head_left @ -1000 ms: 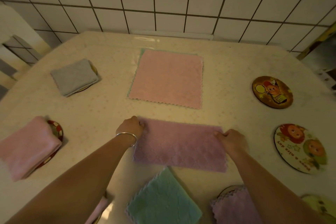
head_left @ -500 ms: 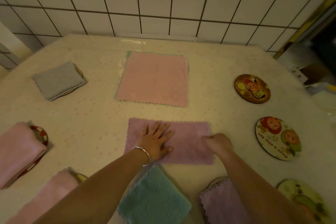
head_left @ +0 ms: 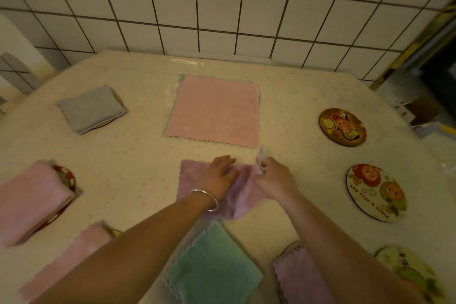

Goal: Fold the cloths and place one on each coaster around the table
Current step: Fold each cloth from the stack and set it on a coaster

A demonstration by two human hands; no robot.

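Folding is underway on the mauve cloth (head_left: pixel 197 180), which lies on the tabletop (head_left: pixel 123 155) at the centre of the view, just at 6 o'clock of the flat pink cloth (head_left: pixel 213 108).

Left hand (head_left: pixel 219 175): palm down, fingers straight, pressing the mauve cloth's middle to the tabletop. A bracelet (head_left: pixel 206 198) sits on that wrist.

Right hand (head_left: pixel 275 181): fingers pinch the cloth's right end, which is lifted off the surface and stands up at about 12 o'clock of the knuckles.

Step in hand, as I judge it: the second fold, right end over left, with the left hand as the anchor and crease line.

Surroundings:
- grey folded cloth (head_left: pixel 91 108) at 10 o'clock, on a coaster that barely shows.
- pink folded cloth (head_left: pixel 29 201) at 9 o'clock, on the red-rimmed coaster (head_left: pixel 66 177).
- another pink cloth (head_left: pixel 74 252) at 7 o'clock.
- green cloth (head_left: pixel 212 266) at 6 o'clock, just beside the mauve one.
- a purple cloth (head_left: pixel 296 276) at 5 o'clock over a coaster edge.
- bare coasters: brown cartoon coaster (head_left: pixel 342 127) at 2 o'clock, white cartoon coaster (head_left: pixel 376 192) at 3 o'clock, a pale coaster (head_left: pixel 409 274) at 4 o'clock.

Next move calls for carrying the pinched end across to the left edge, sliding the left hand out, matching the scalloped edges, then flattening. The fabric is limp, so corners may slip out of line. A bare coaster on the right looks like the likely destination.
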